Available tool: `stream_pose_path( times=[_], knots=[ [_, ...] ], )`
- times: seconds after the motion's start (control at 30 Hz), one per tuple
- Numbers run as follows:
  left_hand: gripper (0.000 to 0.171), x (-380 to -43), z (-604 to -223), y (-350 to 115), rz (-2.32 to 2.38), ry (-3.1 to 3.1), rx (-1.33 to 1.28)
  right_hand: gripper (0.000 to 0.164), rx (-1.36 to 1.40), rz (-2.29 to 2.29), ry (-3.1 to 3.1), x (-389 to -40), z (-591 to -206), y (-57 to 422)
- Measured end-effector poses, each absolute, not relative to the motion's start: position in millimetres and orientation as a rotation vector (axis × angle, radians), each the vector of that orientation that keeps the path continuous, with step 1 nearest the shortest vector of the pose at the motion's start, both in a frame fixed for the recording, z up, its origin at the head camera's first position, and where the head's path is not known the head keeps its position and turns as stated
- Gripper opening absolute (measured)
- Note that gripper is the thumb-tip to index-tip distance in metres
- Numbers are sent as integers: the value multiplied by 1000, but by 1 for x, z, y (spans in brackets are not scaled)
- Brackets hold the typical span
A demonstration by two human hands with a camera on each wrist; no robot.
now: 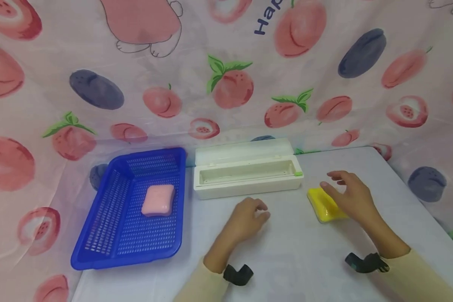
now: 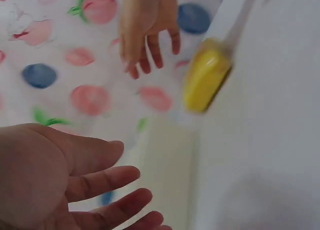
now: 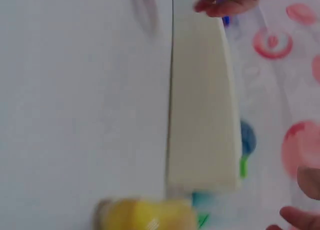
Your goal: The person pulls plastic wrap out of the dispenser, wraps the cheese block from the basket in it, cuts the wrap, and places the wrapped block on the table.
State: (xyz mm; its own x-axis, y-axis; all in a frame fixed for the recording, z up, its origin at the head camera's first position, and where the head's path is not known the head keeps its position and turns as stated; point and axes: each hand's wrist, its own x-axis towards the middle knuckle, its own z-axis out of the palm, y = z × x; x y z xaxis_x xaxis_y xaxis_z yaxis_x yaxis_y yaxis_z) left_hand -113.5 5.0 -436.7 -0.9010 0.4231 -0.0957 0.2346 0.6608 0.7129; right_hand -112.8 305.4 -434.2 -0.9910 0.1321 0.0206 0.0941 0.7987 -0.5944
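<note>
Fingers on both hands are loosely spread and slightly bent, with a clear gap between thumb and forefinger, and neither hand has hold of anything. From where I stand, the left hand (image 1: 245, 220) hangs over the table (image 1: 287, 264) at the lower middle of the head view, in front of a long white box (image 1: 249, 191) with its lid (image 1: 245, 153) raised. The right hand (image 1: 351, 195) is at the right, near a yellow block (image 1: 323, 205) and partly covering it in the head view; the left wrist view shows its fingertips apart from that block. At the left of the head view, a pink block (image 1: 158, 200) lies inside a blue basket (image 1: 136, 259).
</note>
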Motion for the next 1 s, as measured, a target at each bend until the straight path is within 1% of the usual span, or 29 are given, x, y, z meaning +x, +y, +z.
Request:
stream_pose_path(
  times=[0.17, 0.3, 0.47, 0.57, 0.63, 0.77, 0.9, 1.0],
  knots=[
    [24, -141, -387, -45, 869, 2806, 542, 52, 160, 1004, -2924, -142, -415, 267],
    [26, -172, -367, -70, 604, 2831, 544, 46, 429, 971, -2973, -169, -413, 245],
    [33, -209, -372, -95, 346, 2731, 697, 52, 669, 808, -3099, -198, -422, 224],
    [39, -224, -383, -106, 305, 2646, 768, 56, 755, 755, -3175, -208, -428, 217],
    [41, -231, -390, -111, 321, 2597, 811, 56, 801, 747, -3206, -212, -429, 213],
    [35, -239, -399, -115, 406, 2550, 848, 44, 887, 728, -3193, -216, -431, 209],
    [28, -244, -401, -114, 488, 2547, 785, 31, 899, 716, -3138, -220, -435, 210],
    [24, -247, -400, -114, 505, 2546, 774, 29, 888, 715, -3108, -224, -439, 211]
  ],
)
